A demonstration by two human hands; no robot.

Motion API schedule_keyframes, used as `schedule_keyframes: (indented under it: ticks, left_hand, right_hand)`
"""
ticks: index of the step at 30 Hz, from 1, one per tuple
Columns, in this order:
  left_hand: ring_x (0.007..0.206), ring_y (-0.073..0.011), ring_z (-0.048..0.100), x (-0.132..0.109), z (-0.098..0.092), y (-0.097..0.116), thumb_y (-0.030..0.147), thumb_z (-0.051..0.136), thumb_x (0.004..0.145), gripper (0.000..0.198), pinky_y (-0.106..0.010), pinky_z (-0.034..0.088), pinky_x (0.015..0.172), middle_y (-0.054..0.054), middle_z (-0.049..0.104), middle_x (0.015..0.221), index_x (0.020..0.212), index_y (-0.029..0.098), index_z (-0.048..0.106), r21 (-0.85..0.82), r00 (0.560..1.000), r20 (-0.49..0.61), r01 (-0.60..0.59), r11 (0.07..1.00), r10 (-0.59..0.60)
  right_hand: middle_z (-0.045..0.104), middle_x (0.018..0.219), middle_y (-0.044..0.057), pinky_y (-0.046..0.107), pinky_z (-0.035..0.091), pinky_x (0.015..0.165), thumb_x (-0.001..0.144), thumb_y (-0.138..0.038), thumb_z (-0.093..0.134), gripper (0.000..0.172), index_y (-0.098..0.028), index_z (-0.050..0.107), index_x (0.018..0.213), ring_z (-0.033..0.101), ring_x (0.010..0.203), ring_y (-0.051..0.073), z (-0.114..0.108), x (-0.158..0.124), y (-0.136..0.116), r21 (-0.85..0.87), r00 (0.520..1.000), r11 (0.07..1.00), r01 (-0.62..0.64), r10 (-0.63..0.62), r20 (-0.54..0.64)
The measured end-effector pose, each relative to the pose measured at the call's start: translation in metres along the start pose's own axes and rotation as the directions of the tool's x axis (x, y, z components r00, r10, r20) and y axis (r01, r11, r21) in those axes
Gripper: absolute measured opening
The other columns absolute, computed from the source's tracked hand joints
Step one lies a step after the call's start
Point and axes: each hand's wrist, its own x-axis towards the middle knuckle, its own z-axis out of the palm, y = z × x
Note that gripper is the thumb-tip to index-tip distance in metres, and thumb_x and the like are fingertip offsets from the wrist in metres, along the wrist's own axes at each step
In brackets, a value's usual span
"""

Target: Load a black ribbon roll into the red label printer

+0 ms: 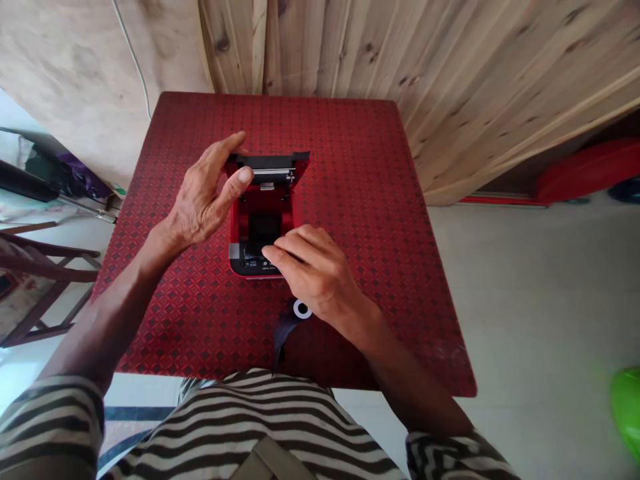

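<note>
A small red and black printer [256, 268] stands on the table with its lid [273, 162] raised and its inner bay [265, 228] exposed. My left hand [203, 193] is at the lid's left side, thumb in front and fingers reaching behind its edge. Over the printer's front right corner, my right hand [315, 270] has its fingers curled together, thumb tip at the black front panel. Whatever those fingers may pinch is hidden. Just below the right hand lies a roll with a white ring-shaped end [303, 309], a dark strip [284, 331] trailing from it towards me.
A red patterned cloth covers the table [370, 200]. Wooden boards [360, 47] rise behind it. On the left are a dark wooden chair [55, 280] and a thin cable [135, 60]. A green object [627, 407] is at the far right.
</note>
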Motion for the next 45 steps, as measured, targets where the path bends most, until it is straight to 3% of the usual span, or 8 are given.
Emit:
schedule_keyframes:
  ticks: [6, 13, 24, 32, 35, 39, 42, 45]
  left_hand:
    - [0.122, -0.0241, 0.068, -0.033, -0.003, 0.024, 0.059, 0.038, 0.111, 0.059, -0.041, 0.055, 0.108, -0.014, 0.072, 0.129, 0.141, 0.017, 0.066, -0.045, 0.996, 0.069, -0.053, 0.998, 0.056]
    - [0.144, -0.0363, 0.056, -0.083, 0.014, 0.018, 0.071, 0.052, 0.101, 0.070, -0.054, 0.050, 0.117, -0.018, 0.059, 0.148, 0.154, 0.024, 0.056, -0.001, 0.975, 0.133, -0.179, 0.984, 0.177]
    - [0.135, -0.0397, 0.061, -0.083, 0.021, 0.014, 0.083, 0.069, 0.084, 0.095, -0.055, 0.053, 0.106, -0.020, 0.062, 0.143, 0.157, 0.025, 0.050, 0.150, 0.952, 0.111, -0.298, 0.943, 0.284]
    - [0.139, -0.0397, 0.058, -0.087, 0.026, 0.017, 0.076, 0.068, 0.090, 0.084, -0.057, 0.052, 0.110, -0.020, 0.060, 0.145, 0.155, 0.025, 0.052, 0.146, 0.964, 0.088, -0.260, 0.955, 0.249]
    - [0.141, -0.0376, 0.057, -0.100, 0.028, 0.025, 0.064, 0.072, 0.093, 0.076, -0.055, 0.052, 0.114, -0.021, 0.055, 0.150, 0.154, 0.023, 0.052, 0.137, 0.986, 0.022, -0.167, 0.976, 0.166]
    - [0.129, -0.0304, 0.065, -0.125, 0.033, 0.033, 0.052, 0.083, 0.088, 0.074, -0.046, 0.059, 0.107, -0.015, 0.062, 0.143, 0.151, 0.027, 0.053, 0.193, 0.987, -0.144, -0.046, 0.980, 0.075]
    - [0.120, -0.0261, 0.070, -0.137, 0.037, 0.032, 0.041, 0.084, 0.090, 0.065, -0.040, 0.063, 0.101, -0.012, 0.069, 0.133, 0.146, 0.027, 0.054, 0.239, 0.984, -0.162, -0.035, 0.970, 0.076]
    - [0.116, -0.0245, 0.072, -0.140, 0.041, 0.028, 0.040, 0.083, 0.091, 0.062, -0.038, 0.064, 0.097, -0.011, 0.071, 0.129, 0.144, 0.028, 0.055, 0.264, 0.981, -0.170, -0.049, 0.963, 0.096]
  right_hand:
    - [0.077, 0.090, 0.003, 0.035, 0.047, 0.074, 0.105, -0.008, 0.060, 0.017, -0.016, 0.074, 0.101, 0.063, 0.087, 0.018, -0.002, -0.003, -0.004, -0.152, 0.997, 0.986, 0.067, -0.072, -0.031]
    - [0.074, 0.084, 0.004, 0.033, 0.047, 0.068, 0.102, -0.007, 0.065, 0.014, -0.015, 0.075, 0.097, 0.061, 0.081, 0.018, 0.005, -0.001, -0.005, -0.144, 0.994, 0.990, 0.008, -0.024, -0.110]
    - [0.074, 0.087, 0.006, 0.034, 0.051, 0.069, 0.103, -0.008, 0.060, 0.015, -0.015, 0.074, 0.103, 0.063, 0.085, 0.019, 0.008, -0.008, -0.002, -0.090, 0.995, 0.996, -0.027, 0.018, -0.099]
    - [0.077, 0.098, 0.009, 0.037, 0.060, 0.082, 0.102, -0.017, 0.066, 0.014, -0.015, 0.072, 0.115, 0.067, 0.090, 0.022, 0.001, -0.009, 0.001, 0.021, 0.992, 0.997, -0.068, 0.070, -0.102]
    - [0.078, 0.107, 0.009, 0.038, 0.062, 0.087, 0.104, -0.024, 0.065, 0.020, -0.020, 0.071, 0.123, 0.072, 0.096, 0.022, -0.007, -0.019, 0.007, 0.158, 0.942, 0.949, -0.274, 0.297, -0.153]
    - [0.081, 0.104, 0.007, 0.032, 0.061, 0.077, 0.109, -0.035, 0.055, 0.025, -0.022, 0.075, 0.118, 0.078, 0.090, 0.020, 0.002, -0.046, 0.022, 0.366, 0.738, 0.689, -0.626, 0.675, -0.007]
    - [0.083, 0.104, 0.006, 0.029, 0.058, 0.071, 0.109, -0.043, 0.052, 0.034, -0.022, 0.078, 0.113, 0.078, 0.086, 0.019, 0.021, -0.061, 0.028, 0.456, 0.682, 0.547, -0.702, 0.702, 0.208]
    - [0.083, 0.107, 0.005, 0.029, 0.056, 0.071, 0.109, -0.046, 0.050, 0.037, -0.022, 0.079, 0.111, 0.076, 0.086, 0.019, 0.035, -0.066, 0.028, 0.455, 0.691, 0.547, -0.703, 0.676, 0.256]
